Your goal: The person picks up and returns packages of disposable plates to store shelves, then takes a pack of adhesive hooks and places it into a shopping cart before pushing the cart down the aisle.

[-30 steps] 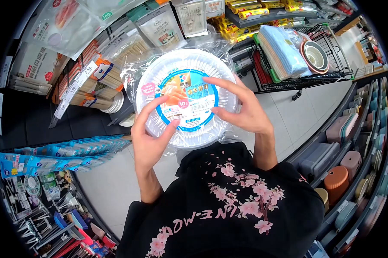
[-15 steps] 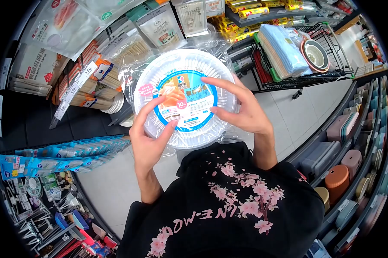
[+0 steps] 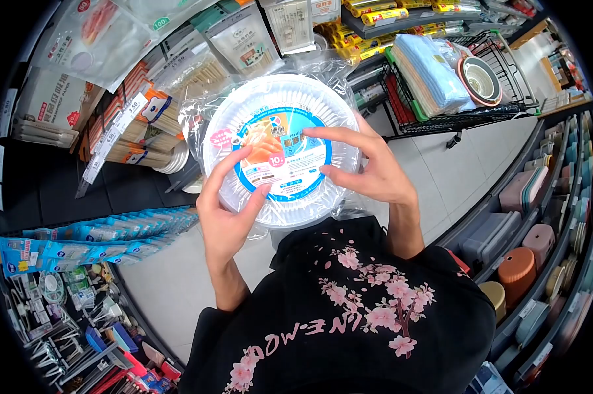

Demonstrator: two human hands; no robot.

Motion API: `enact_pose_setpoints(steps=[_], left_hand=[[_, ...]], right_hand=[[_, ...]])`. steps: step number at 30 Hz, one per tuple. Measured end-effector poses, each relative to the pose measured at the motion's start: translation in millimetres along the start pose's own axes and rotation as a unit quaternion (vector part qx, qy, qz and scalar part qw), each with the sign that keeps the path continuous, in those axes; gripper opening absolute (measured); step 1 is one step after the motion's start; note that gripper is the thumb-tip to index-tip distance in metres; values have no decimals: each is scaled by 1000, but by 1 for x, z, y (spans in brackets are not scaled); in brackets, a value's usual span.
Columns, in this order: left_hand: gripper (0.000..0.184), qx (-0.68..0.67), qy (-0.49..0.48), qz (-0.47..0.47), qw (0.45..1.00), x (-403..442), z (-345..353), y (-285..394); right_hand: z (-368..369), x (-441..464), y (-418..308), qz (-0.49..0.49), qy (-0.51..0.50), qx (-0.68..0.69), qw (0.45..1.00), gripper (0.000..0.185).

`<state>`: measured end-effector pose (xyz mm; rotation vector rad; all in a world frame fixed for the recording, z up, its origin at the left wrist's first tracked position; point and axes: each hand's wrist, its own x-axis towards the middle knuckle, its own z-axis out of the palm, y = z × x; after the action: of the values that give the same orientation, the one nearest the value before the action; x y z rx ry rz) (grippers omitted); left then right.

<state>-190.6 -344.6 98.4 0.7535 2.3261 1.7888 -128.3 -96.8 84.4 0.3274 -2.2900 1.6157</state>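
A clear-wrapped pack of round white plastic plates (image 3: 284, 154) is held up in front of my chest, its blue-ringed label facing up. My left hand (image 3: 229, 207) grips its left side, with thumb and index finger resting on the label's edge. On the right side, my right hand (image 3: 368, 164) holds the pack in the same way, index finger and thumb on the label. The other fingers of both hands are hidden behind the pack. Loose clear wrapping sticks out around the plates.
A black shopping cart (image 3: 464, 125) at the upper right holds blue cloth packs (image 3: 431, 75) and a round bowl (image 3: 481, 80). Shelves with skewers (image 3: 207, 75) and bags stand ahead. Blue packets (image 3: 92, 240) hang at left; containers (image 3: 516, 266) line the right shelf.
The plate pack and both hands have shifted very slightly to the left. The index finger of my right hand has moved a little across the label. The grip otherwise looks the same.
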Motion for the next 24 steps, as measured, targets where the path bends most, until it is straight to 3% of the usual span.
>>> enact_pose_setpoints(steps=[24], left_hand=[[52, -1, -5, 8, 1000, -7, 3, 5]], right_hand=[[-1, -11, -2, -11, 14, -34, 999, 47]])
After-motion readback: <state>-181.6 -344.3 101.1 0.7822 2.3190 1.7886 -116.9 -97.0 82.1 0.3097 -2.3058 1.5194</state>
